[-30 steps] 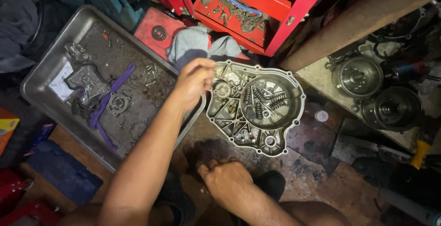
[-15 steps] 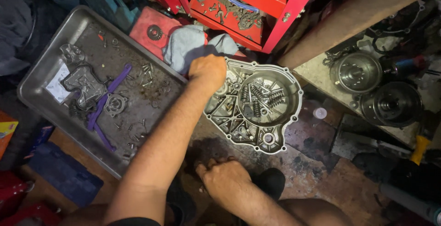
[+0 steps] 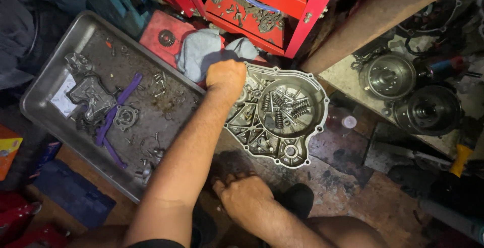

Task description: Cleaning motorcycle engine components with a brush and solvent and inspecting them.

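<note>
The left hand [image 3: 225, 75] is closed in a fist on the crumpled pale blue cloth rag [image 3: 201, 54], which lies at the far edge of the dented grey metal tray [image 3: 45, 84], just beside the silver cast-aluminium engine cover [image 3: 282, 117]. That cover lies open side up on the dirty floor, with several loose coil springs [image 3: 287, 109] lying in its round well. The right hand [image 3: 242, 192] rests knuckles up on the floor near the cover's near edge, fingers curled under (whether it holds anything cannot be told).

On the tray sit a dark metal bracket part [image 3: 91, 94], a purple plastic strip tool [image 3: 113, 114] and scattered small bolts, with a white rectangular paper label [image 3: 63, 99] at its left side. Behind the rag is a flat red square box [image 3: 164, 34] with a small gear on top, and behind that a red metal drawer cabinet [image 3: 282, 1]. An orange package corner [image 3: 9, 147] shows at the far left. Two round grey engine drums [image 3: 408, 94] stand at the right.
</note>
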